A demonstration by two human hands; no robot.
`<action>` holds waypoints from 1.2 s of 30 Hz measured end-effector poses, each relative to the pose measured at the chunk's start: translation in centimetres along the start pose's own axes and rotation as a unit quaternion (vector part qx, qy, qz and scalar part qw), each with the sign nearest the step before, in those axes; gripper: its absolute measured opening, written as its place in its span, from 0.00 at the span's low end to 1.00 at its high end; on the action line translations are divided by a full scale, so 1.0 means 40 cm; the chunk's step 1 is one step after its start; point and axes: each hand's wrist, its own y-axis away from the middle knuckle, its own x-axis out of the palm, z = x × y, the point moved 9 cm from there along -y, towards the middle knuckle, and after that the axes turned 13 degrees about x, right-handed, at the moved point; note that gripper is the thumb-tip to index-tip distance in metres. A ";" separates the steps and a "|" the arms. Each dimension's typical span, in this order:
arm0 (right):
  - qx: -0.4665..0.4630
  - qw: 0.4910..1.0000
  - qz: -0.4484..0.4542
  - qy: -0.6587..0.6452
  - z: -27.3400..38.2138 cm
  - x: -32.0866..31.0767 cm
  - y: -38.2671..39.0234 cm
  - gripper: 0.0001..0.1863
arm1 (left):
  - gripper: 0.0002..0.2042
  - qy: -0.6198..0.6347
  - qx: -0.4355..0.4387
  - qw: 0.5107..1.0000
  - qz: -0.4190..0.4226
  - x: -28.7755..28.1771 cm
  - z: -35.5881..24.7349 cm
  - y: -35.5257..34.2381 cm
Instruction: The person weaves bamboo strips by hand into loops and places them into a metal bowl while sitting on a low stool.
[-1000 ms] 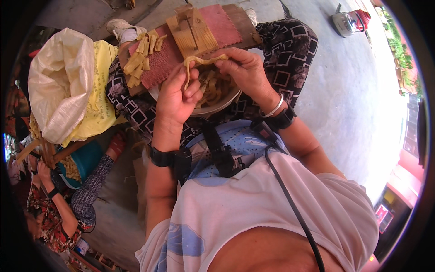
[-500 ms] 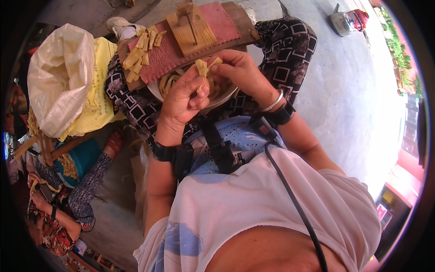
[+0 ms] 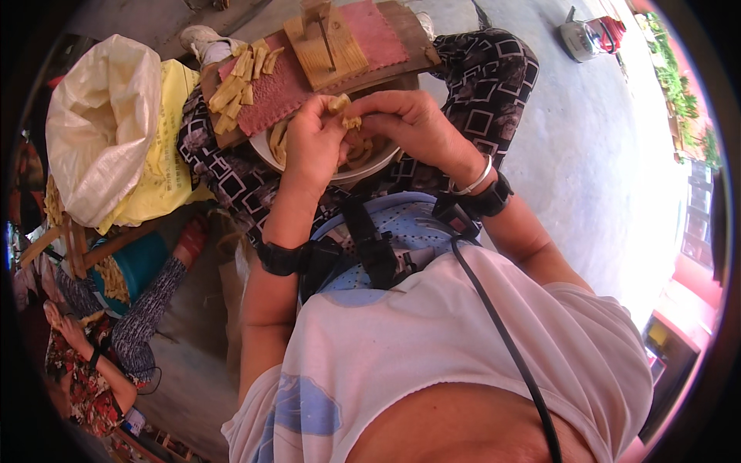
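Note:
My left hand (image 3: 309,147) and my right hand (image 3: 421,127) meet above a white bowl (image 3: 369,174). Between their fingertips is a pale yellow strip (image 3: 352,122), folded or knotted like tofu skin; both hands pinch it, and fingers cover part of it. More yellowish pieces (image 3: 279,143) lie in the bowl, partly hidden beneath my hands. Just beyond, a wooden board with a red textured mat (image 3: 272,100) rests across my lap. A small pile of flat yellow strips (image 3: 231,96) sits at the board's left end, and a wooden block with a metal rod (image 3: 328,58) stands on the mat.
Left of my knees stands an open white sack (image 3: 100,131) against a yellow bag (image 3: 176,147). At lower left another person (image 3: 93,370) sits by a teal bucket (image 3: 143,266) of yellow strips. A metal kettle (image 3: 580,38) is on the floor at far right.
The strip's two upright ends have been drawn into a smaller, tighter bundle. My left hand has turned, back upward, and moved slightly away from me; my fingers are closer together.

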 end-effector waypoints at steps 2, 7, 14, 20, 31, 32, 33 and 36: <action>-0.034 0.999 0.007 0.009 -0.002 0.004 0.002 0.08 | 0.05 -0.046 0.018 0.999 0.011 0.011 -0.018 0.004; -0.019 0.999 -0.034 -0.005 -0.008 -0.002 -0.003 0.05 | 0.07 -0.077 0.061 0.994 0.039 0.027 -0.059 0.020; 0.056 0.992 -0.050 -0.103 -0.049 -0.008 -0.013 0.04 | 0.06 -0.164 0.117 0.976 0.081 0.014 -0.070 0.016; 0.067 0.989 0.000 -0.134 -0.097 0.013 -0.018 0.05 | 0.05 -0.422 0.245 0.871 0.053 0.041 -0.151 0.031; 0.033 0.995 -0.091 -0.017 -0.033 -0.032 0.008 0.07 | 0.04 -0.199 0.215 0.956 0.012 0.025 -0.150 0.032; 0.032 0.996 -0.078 -0.033 -0.033 -0.028 0.006 0.07 | 0.05 -0.140 0.195 0.970 0.023 0.022 -0.142 0.025; 0.035 0.996 -0.066 -0.048 -0.037 -0.023 0.009 0.07 | 0.05 -0.114 0.173 0.977 0.049 0.032 -0.118 0.027; 0.010 0.995 -0.102 0.020 -0.024 -0.032 0.019 0.07 | 0.04 -0.080 0.136 0.985 0.063 0.052 -0.091 0.032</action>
